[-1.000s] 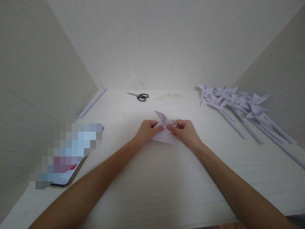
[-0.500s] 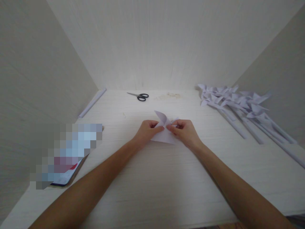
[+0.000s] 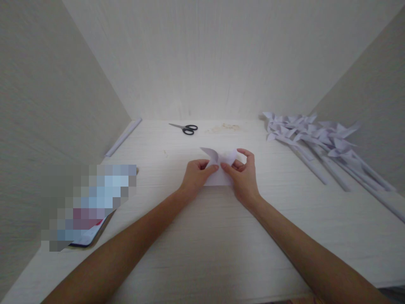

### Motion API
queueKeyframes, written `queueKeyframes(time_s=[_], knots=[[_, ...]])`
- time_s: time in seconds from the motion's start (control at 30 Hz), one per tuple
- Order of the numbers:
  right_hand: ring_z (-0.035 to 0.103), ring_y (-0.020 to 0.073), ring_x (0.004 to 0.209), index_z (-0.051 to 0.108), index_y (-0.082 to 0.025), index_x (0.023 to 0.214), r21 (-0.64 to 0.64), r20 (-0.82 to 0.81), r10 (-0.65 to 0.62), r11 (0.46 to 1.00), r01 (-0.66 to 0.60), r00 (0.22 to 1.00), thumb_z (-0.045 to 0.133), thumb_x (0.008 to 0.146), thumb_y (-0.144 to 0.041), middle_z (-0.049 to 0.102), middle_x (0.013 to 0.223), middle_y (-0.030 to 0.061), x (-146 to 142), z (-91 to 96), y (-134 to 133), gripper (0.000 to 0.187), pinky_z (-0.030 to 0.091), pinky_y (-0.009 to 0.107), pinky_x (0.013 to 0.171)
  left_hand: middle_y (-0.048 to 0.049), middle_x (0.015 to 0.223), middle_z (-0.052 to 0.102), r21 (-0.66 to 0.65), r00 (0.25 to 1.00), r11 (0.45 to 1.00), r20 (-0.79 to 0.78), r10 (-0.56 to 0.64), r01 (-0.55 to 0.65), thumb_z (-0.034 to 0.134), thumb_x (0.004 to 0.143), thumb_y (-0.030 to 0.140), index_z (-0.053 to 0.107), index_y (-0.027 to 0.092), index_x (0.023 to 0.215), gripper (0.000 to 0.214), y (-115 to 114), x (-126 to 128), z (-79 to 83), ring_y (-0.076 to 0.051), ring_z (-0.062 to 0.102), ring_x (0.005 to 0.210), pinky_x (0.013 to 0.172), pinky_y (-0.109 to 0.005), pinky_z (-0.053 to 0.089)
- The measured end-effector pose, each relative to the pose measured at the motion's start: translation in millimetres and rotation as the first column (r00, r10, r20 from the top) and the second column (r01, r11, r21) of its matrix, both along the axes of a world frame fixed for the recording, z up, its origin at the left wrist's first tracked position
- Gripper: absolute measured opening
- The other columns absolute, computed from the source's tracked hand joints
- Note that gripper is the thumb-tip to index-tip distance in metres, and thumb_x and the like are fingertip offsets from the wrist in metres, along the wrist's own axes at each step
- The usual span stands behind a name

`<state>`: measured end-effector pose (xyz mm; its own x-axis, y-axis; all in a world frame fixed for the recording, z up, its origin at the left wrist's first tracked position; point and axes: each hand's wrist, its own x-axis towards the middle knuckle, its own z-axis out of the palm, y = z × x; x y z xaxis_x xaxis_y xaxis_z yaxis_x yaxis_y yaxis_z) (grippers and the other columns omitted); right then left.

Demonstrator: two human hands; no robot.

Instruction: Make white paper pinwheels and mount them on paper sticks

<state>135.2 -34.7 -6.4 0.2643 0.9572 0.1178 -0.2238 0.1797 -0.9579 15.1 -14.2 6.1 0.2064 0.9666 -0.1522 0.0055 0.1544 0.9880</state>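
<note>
A white paper piece [image 3: 218, 169] with curled flaps lies at the middle of the pale table [image 3: 202, 236]. My left hand [image 3: 198, 175] pinches its left side near the centre. My right hand [image 3: 242, 173] holds the right side, thumb pressed near the centre and forefinger hooked over a raised flap. The two thumbs almost meet over the paper's middle. The lower part of the sheet rests flat on the table.
Black-handled scissors [image 3: 185, 127] lie at the back. Several finished paper pinwheels on rolled sticks [image 3: 319, 141] are piled at the right. A rolled paper stick [image 3: 123, 136] lies along the left wall. A blurred flat item [image 3: 90, 202] sits front left. Walls enclose three sides.
The paper has turned, so its lower edge now lies square to me. My right forefinger has lifted and curled over a raised flap. My left hand has barely moved.
</note>
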Motion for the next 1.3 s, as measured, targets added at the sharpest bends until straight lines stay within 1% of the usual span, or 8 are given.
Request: queueKeyframes(time_s=[0.2, 0.4, 0.53, 0.7, 0.9, 1.07, 1.17, 1.3], knots=[[0.057, 0.0121, 0.050, 0.029, -0.027, 0.100, -0.088, -0.047, 0.077, 0.993, -0.081, 0.996, 0.068, 0.053, -0.021, 0.062, 0.062, -0.0054, 11, 5.4, 4, 0.061, 0.046, 0.025, 0.050, -0.0003, 0.060, 0.058, -0.049, 0.994, 0.993, 0.018, -0.106, 0.107, 0.061, 0.057, 0.032, 0.060, 0.012, 0.064, 0.021, 2, -2, -0.3, -0.009, 0.050, 0.051, 0.050, -0.022, 0.039], [0.057, 0.0128, 0.045, 0.031, -0.025, 0.101, -0.233, -0.006, 0.396, 0.892, -0.387, 0.918, 0.071, 0.049, -0.018, 0.063, 0.060, -0.0040, 37, 13.0, 8, 0.066, 0.044, 0.023, 0.043, -0.0040, 0.069, 0.062, -0.151, 0.938, 0.926, 0.094, -0.335, 0.346, 0.065, 0.054, 0.031, 0.064, 0.012, 0.071, 0.026, 9, -11, 12.7, -0.012, 0.056, 0.067, 0.069, -0.027, 0.043], [0.054, 0.0097, 0.042, 0.031, -0.025, 0.101, -0.218, 0.076, 0.519, 0.842, -0.494, 0.851, 0.069, 0.052, -0.016, 0.060, 0.055, -0.0069, 43, 12.3, 8, 0.063, 0.040, 0.018, 0.040, -0.0030, 0.065, 0.061, -0.170, 0.887, 0.875, -0.002, -0.461, 0.454, 0.064, 0.055, 0.031, 0.064, 0.011, 0.066, 0.022, 8, -13, 15.6, -0.010, 0.054, 0.061, 0.063, -0.025, 0.042], [0.055, 0.0098, 0.045, 0.030, -0.025, 0.101, -0.250, 0.100, 0.589, 0.795, -0.553, 0.802, 0.069, 0.052, -0.015, 0.058, 0.055, -0.0083, 43, 13.6, 7, 0.063, 0.040, 0.018, 0.042, 0.0010, 0.053, 0.054, -0.111, 0.838, 0.862, -0.203, -0.507, 0.495, 0.059, 0.057, 0.027, 0.062, 0.012, 0.060, 0.015, 6, -12, 10.8, -0.009, 0.048, 0.050, 0.051, -0.021, 0.037], [0.055, 0.0102, 0.045, 0.032, -0.025, 0.101, -0.239, 0.094, 0.568, 0.810, -0.536, 0.817, 0.069, 0.052, -0.017, 0.058, 0.056, -0.0080, 43, 13.9, 5, 0.062, 0.040, 0.020, 0.042, 0.0014, 0.050, 0.051, -0.065, 0.831, 0.863, -0.238, -0.502, 0.502, 0.053, 0.060, 0.027, 0.061, 0.013, 0.057, 0.016, 5, -11, 8.8, -0.009, 0.046, 0.046, 0.047, -0.021, 0.034], [0.053, 0.0098, 0.044, 0.032, -0.025, 0.102, -0.211, 0.104, 0.537, 0.834, -0.509, 0.837, 0.070, 0.052, -0.018, 0.058, 0.056, -0.0082, 41, 10.7, 7, 0.062, 0.039, 0.019, 0.041, 0.0014, 0.047, 0.051, -0.044, 0.870, 0.905, -0.259, -0.420, 0.423, 0.056, 0.058, 0.028, 0.061, 0.012, 0.056, 0.017, 4, -10, 5.5, -0.009, 0.044, 0.044, 0.045, -0.021, 0.032], [0.054, 0.0093, 0.046, 0.036, -0.026, 0.099, -0.161, 0.096, 0.426, 0.899, -0.408, 0.900, 0.069, 0.054, -0.020, 0.059, 0.060, -0.0070, 37, 9.0, 9, 0.057, 0.040, 0.019, 0.043, 0.0003, 0.052, 0.055, -0.057, 0.919, 0.936, -0.182, -0.351, 0.346, 0.057, 0.058, 0.027, 0.062, 0.012, 0.058, 0.016, 5, -8, 2.8, -0.009, 0.048, 0.048, 0.049, -0.022, 0.036], [0.058, 0.0107, 0.069, 0.047, -0.026, 0.091, -0.014, 0.072, 0.236, 0.972, -0.236, 0.969, 0.061, 0.064, -0.024, 0.060, 0.094, 0.0010, 36, 6.8, 10, 0.031, 0.045, 0.024, 0.057, -0.0029, 0.066, 0.062, -0.078, 0.980, 0.977, 0.001, -0.201, 0.200, 0.058, 0.059, 0.026, 0.064, 0.011, 0.069, 0.019, 8, -6, 2.3, -0.011, 0.055, 0.060, 0.062, -0.025, 0.043]])
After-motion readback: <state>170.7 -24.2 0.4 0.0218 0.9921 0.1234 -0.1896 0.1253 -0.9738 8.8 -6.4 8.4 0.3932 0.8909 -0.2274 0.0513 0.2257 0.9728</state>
